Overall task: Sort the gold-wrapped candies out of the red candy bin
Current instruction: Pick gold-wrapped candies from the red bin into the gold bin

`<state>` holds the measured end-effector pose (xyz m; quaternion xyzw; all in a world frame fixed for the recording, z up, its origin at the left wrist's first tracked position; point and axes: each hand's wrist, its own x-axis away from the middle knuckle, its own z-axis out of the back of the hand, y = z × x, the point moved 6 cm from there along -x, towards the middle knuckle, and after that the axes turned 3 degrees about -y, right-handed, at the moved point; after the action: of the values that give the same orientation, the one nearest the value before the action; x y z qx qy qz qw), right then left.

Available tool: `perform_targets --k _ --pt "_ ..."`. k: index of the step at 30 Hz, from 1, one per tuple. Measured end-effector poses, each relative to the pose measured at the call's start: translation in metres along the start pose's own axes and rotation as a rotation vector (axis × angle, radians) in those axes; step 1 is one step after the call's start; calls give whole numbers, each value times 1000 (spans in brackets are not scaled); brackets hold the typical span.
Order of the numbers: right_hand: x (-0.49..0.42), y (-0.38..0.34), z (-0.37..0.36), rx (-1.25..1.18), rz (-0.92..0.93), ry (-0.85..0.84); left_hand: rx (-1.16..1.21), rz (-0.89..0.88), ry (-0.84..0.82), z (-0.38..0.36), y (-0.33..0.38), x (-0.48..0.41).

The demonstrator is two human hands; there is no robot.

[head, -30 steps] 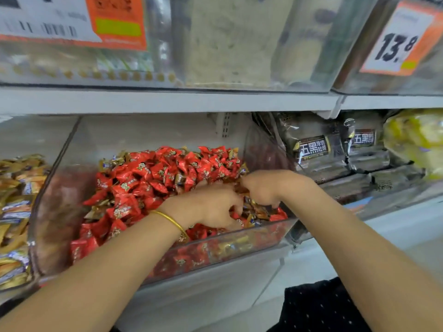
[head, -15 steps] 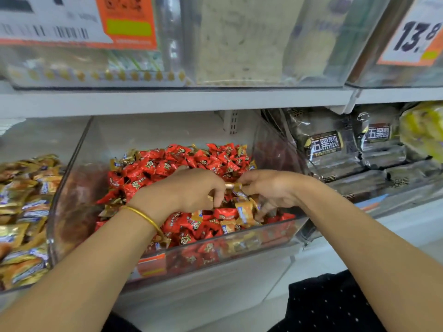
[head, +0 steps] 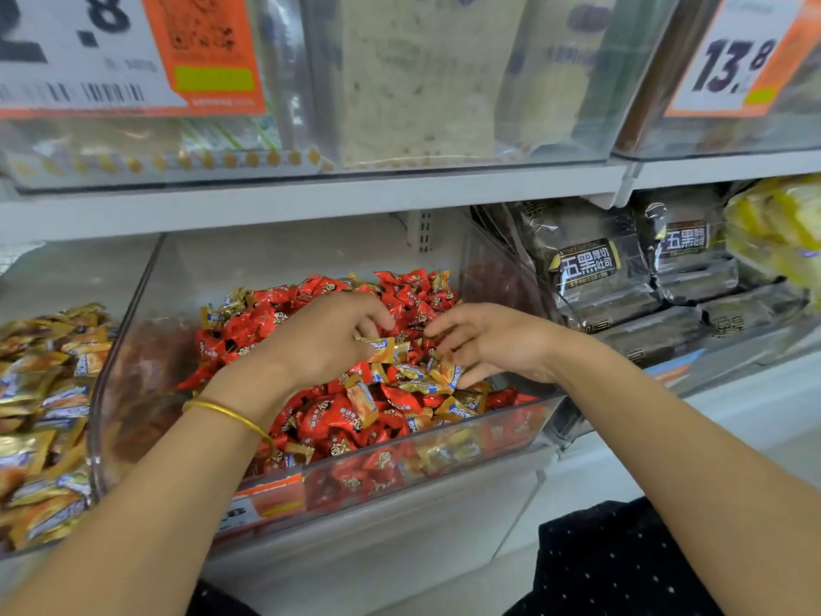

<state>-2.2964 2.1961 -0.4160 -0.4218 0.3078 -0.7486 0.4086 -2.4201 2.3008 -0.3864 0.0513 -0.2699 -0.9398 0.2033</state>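
Reaching into the red candy bin (head: 129, 371) in the head view, the left hand (head: 328, 335) is pinching one gold-wrapped candy (head: 381, 349) while the right hand (head: 493, 344), fingers curled, is hovering nearer the gold cluster (head: 422, 385) lying just below its fingertips, its hold impossible to tell.

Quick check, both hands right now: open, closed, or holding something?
Left hand: grips a gold-wrapped candy.
Right hand: fingers curled, pinching a second gold candy.
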Motion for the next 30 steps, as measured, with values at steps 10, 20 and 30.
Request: perform_targets --k 10,20,30 --pt "-11 2 -19 152 -16 -75 -4 -19 24 -15 6 -7" --pt "-12 -8 -19 200 201 190 -169 -62 56 -24 5 -15" --pt "3 -1 5 -470 65 171 540 125 214 -4 -3 -11"
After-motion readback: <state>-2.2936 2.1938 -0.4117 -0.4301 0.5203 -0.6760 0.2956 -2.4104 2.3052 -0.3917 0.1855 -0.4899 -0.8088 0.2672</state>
